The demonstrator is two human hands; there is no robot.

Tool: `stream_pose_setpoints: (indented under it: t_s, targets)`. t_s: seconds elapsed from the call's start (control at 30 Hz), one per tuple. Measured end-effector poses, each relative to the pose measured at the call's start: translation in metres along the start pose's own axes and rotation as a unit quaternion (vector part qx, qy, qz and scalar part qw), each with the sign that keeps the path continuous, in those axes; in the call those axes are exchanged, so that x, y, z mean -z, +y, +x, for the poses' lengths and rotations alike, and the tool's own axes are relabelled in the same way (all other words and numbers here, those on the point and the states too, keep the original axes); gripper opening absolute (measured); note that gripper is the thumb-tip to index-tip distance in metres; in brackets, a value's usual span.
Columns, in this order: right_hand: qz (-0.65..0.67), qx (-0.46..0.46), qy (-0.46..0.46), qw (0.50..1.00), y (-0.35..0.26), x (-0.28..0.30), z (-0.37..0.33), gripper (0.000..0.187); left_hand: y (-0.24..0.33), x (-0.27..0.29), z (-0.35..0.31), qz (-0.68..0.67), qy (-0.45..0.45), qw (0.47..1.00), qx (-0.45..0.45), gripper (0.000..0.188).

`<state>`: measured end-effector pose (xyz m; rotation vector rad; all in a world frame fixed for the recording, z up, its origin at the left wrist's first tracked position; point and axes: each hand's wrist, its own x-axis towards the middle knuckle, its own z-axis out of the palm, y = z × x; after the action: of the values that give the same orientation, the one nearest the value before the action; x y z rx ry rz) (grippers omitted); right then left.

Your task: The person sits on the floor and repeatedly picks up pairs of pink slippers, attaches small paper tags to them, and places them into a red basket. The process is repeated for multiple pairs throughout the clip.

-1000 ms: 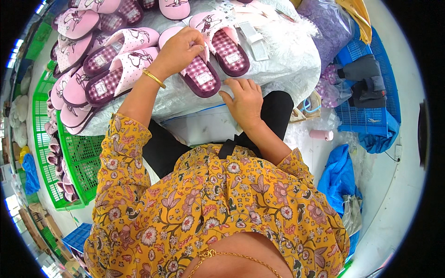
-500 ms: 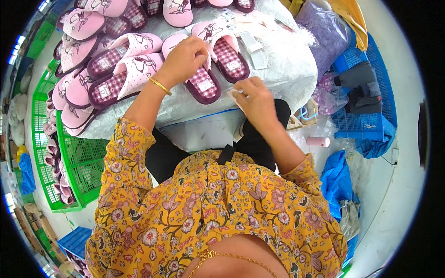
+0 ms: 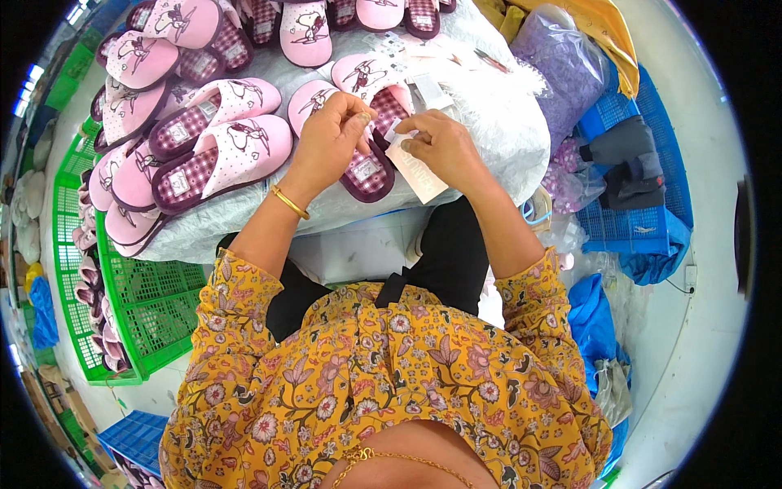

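Note:
A pair of pink slippers with purple checked insoles lies on the sheet-covered work surface in front of me: the left slipper (image 3: 368, 177) and the right slipper (image 3: 365, 75). My left hand (image 3: 332, 138) is closed in a pinch over the left slipper; what its fingertips hold is too small to make out. Thumb and fingers of my right hand (image 3: 444, 151) grip a pale cardboard tag (image 3: 419, 174), which hangs down beside the slippers. Both hands are close together, and they partly hide the pair.
More pink slippers (image 3: 244, 147) are piled at the left and back. White cards (image 3: 432, 92) lie on the crinkled white sheet (image 3: 497, 134). A green crate (image 3: 159, 306) stands at lower left. On the right are a blue basket (image 3: 680, 163), dark cloth items and a purple-filled plastic bag (image 3: 562, 65).
My right hand has moved up and left toward my left hand, and the tag in it now shows much more fully. The left hand has shifted slightly lower in the picture.

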<state>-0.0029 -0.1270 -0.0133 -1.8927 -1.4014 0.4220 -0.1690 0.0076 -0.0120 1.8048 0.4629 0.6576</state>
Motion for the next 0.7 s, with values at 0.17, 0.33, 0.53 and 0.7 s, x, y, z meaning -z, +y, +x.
stream_pose_setpoints:
  t_s: [0.17, 0.33, 0.53, 0.7]
  targets:
    - [0.065, 0.038, -0.05, 0.996, 0.007, 0.005, 0.004, 0.02, -0.01, -0.007, -0.004, -0.092, -0.027, 0.991, 0.092, 0.009]
    - [0.03, 0.121, -0.035, 0.992, 0.004, 0.001, 0.003, 0.02, -0.022, -0.007, -0.009, -0.037, -0.033, 0.995, 0.086, 0.009]
    - [-0.038, 0.109, -0.055, 0.992, 0.002, -0.004, 0.009, 0.021, -0.015, -0.01, -0.014, 0.056, -0.057, 0.992, 0.101, 0.005]
    - [-0.099, 0.136, -0.077, 0.983, 0.003, -0.009, 0.016, 0.01, -0.024, -0.008, -0.016, 0.116, -0.051, 0.99, 0.061, 0.008]
